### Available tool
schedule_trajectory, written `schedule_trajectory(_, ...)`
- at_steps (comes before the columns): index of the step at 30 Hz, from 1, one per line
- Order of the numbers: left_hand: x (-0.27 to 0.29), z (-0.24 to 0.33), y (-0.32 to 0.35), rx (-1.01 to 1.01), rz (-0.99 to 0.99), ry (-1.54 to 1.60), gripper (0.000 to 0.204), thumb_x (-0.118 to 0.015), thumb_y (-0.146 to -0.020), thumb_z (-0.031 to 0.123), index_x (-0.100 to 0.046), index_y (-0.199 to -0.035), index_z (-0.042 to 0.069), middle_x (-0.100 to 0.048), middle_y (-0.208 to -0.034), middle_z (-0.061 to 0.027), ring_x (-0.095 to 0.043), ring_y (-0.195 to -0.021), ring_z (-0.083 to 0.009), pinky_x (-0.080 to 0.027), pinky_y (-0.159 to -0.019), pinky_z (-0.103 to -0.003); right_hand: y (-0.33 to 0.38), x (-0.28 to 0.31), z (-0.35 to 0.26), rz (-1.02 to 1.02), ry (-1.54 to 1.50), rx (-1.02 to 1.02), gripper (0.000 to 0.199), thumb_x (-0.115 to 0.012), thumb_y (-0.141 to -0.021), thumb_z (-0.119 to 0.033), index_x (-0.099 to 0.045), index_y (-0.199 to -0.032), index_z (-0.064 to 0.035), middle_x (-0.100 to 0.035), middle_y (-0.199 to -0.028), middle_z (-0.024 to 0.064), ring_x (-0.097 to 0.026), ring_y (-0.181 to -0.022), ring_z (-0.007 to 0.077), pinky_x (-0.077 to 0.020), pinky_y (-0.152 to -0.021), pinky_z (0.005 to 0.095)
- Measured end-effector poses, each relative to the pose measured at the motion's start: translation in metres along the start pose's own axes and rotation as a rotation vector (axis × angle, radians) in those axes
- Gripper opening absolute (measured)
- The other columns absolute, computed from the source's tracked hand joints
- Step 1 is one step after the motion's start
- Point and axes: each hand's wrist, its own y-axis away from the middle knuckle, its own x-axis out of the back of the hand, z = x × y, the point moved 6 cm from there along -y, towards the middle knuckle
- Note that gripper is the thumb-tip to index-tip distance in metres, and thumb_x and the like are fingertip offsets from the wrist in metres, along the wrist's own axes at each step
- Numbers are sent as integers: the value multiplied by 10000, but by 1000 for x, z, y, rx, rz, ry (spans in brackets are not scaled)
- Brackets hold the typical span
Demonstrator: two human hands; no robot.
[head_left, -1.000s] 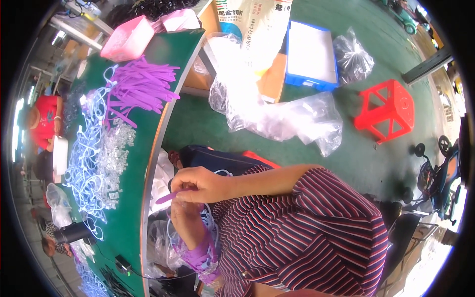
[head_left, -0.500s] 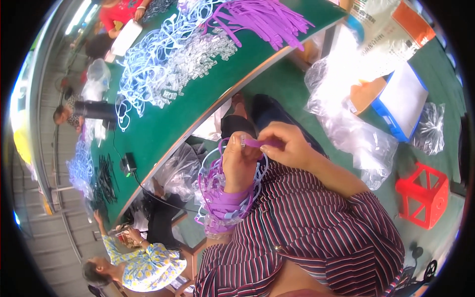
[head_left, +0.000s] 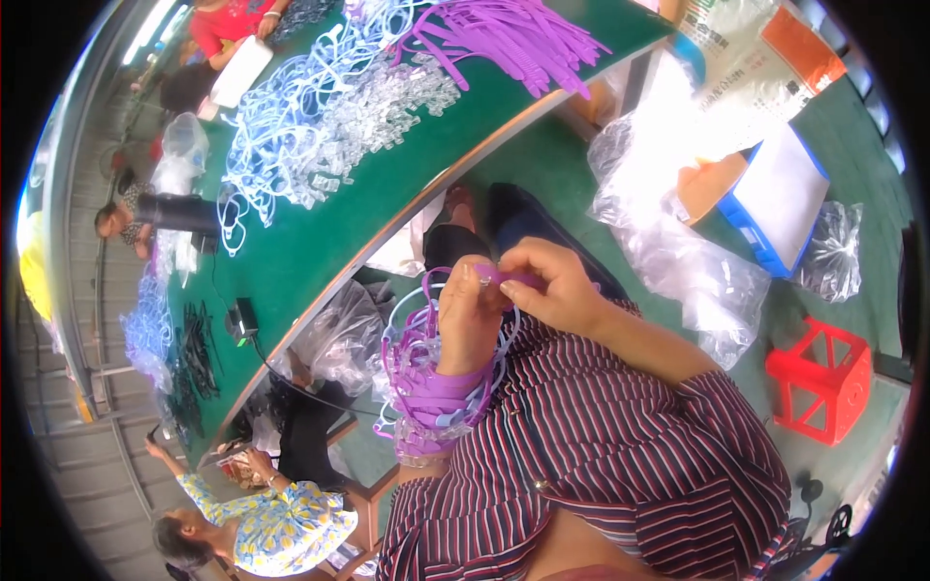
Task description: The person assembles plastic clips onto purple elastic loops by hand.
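My left hand (head_left: pixel 467 320) is closed, pinching one end of a purple ribbed strap (head_left: pixel 496 275); a small clear piece seems to sit at the fingertips. My right hand (head_left: pixel 554 289) grips the same strap close beside it, fingertips nearly touching the left ones. Around my left wrist and forearm hangs a thick bunch of purple and pale blue looped straps (head_left: pixel 441 395). On the green table (head_left: pixel 358 218) lie a pile of pale blue looped straps (head_left: pixel 276 126), a heap of small clear plastic clips (head_left: pixel 378 121) and a fan of loose purple straps (head_left: pixel 523 44).
Clear plastic bags (head_left: pixel 668 232), a blue and white box (head_left: pixel 777 198) and a red stool (head_left: pixel 823 382) stand on the floor at right. A black adapter (head_left: pixel 242 318) with a cable lies by the table edge. Co-workers sit along the table, one in a patterned blouse (head_left: pixel 295 528).
My right hand has moved left toward my left hand, and less of the purple strap shows between them. At lower left, the co-worker's raised hand has shifted left.
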Motion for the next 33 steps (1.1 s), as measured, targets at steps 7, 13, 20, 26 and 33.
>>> schedule_trajectory(7, 6, 11, 1, -192, 173, -503, 124, -484, -920, 133, -530, -904, 19, -490, -769, 15, -423, -683, -52, -343, -618, -198, -2, 11, -1, 41, 159, 168, 257, -701, -714, -120, -549, -896, -20, -537, -839, 83, -574, -748, 203, -449, -635, 296)
schedule_trajectory(13, 0, 10, 2, -191, 120, -758, 153, -496, -927, 176, -537, -908, 30, -479, -733, 37, -390, -640, -32, -318, -577, -177, 2, 12, -4, 11, 111, 142, 108, -584, -830, -99, -555, -766, -17, -492, -943, 81, -515, -781, 162, -423, -677, 279)
schedule_trajectory(20, -12, 14, 4, -102, -6, -914, 107, -476, -921, 130, -531, -926, 37, -465, -719, 27, -414, -639, -47, -327, -582, -172, -1, 11, 11, -134, -314, 30, 129, -553, -861, -93, -559, -766, -5, -476, -945, 56, -489, -812, 123, -409, -727, 266)
schedule_trajectory(26, -1, 15, 4, -6, 26, -414, 89, -466, -908, 127, -482, -939, 45, -526, -837, -47, -492, -709, -108, -390, -659, -230, 2, 7, 18, -139, -78, -18, 116, -625, -800, -102, -588, -864, -13, -556, -857, 78, -550, -776, 171, -436, -680, 285)
schedule_trajectory(33, -1, 7, 2, -28, -85, -326, 160, -518, -899, 177, -464, -961, 40, -528, -895, -74, -520, -819, -152, -423, -728, -272, 5, 4, 5, -111, 43, 189, 254, -700, -700, -144, -616, -917, -43, -586, -824, 91, -578, -751, 241, -454, -662, 333)
